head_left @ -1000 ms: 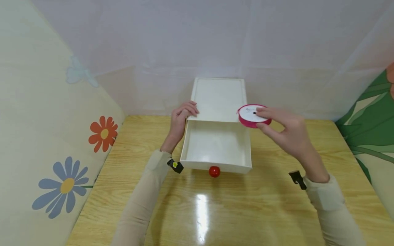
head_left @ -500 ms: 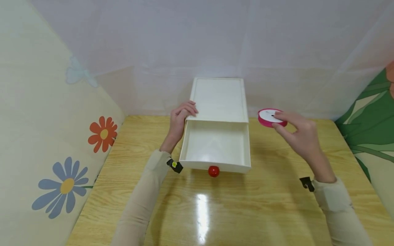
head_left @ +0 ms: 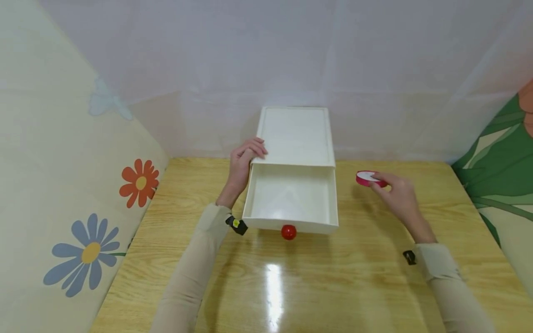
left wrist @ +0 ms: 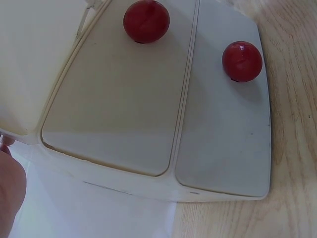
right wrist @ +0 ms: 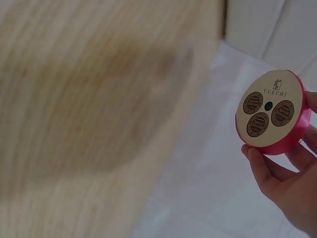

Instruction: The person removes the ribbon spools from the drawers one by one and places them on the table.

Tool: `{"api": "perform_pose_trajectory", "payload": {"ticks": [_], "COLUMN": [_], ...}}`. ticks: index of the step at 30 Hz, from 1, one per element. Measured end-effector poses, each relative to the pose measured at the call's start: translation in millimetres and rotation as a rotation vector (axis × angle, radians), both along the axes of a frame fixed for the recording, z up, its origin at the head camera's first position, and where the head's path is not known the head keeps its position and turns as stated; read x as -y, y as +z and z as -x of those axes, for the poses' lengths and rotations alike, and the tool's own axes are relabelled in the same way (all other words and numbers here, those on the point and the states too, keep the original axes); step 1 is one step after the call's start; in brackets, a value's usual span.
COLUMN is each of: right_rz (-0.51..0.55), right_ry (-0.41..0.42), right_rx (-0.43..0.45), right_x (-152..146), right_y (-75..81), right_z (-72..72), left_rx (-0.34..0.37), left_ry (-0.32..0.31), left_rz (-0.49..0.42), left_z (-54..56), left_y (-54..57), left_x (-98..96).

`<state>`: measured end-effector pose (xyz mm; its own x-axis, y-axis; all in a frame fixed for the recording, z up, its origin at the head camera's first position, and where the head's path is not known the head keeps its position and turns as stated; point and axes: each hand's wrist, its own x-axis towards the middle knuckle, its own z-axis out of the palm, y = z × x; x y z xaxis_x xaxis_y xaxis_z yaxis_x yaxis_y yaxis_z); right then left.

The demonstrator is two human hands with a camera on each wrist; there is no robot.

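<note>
A white drawer unit stands against the back wall, its top drawer pulled out, with a red round knob and a bare inside. My left hand rests on the unit's top at the front left corner; only part of it shows in the left wrist view. To the right of the unit my right hand pinches a spool of pink ribbon by its edge, thumb on the near side. The right wrist view shows the spool's printed label face and several fingers along its rim.
Below the pulled-out drawer, two shut drawer fronts with red knobs face the left wrist camera. All stands on a wood-grain table. White cloth hangs behind; flower-printed panels flank the table.
My right hand has carried the ribbon spool rightwards, away from the drawer unit, and then lower toward the table. The left hand and the pulled-out drawer stay as they were.
</note>
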<state>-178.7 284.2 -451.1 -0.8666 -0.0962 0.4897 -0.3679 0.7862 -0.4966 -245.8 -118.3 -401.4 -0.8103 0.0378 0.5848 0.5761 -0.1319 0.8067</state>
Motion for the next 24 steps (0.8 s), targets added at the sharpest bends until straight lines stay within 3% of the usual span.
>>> {"api": "perform_pose_trajectory", "payload": {"ticks": [8,24], "right_rz": [-0.051,-0.086], "right_ry": [0.018,0.008], "right_rx": [0.160,0.327], "right_x": [-1.0,-5.7], "right_y": [-15.6,-29.1], "right_z": [1.3,7.8], "left_rx": [0.019,0.022], "left_ry": [-0.006,-0.009], "left_rz": [-0.023,-0.024], "left_z": [-1.4,-2.1], "left_y": [0.5,1.6], "left_x": [-0.4,-1.1]}}
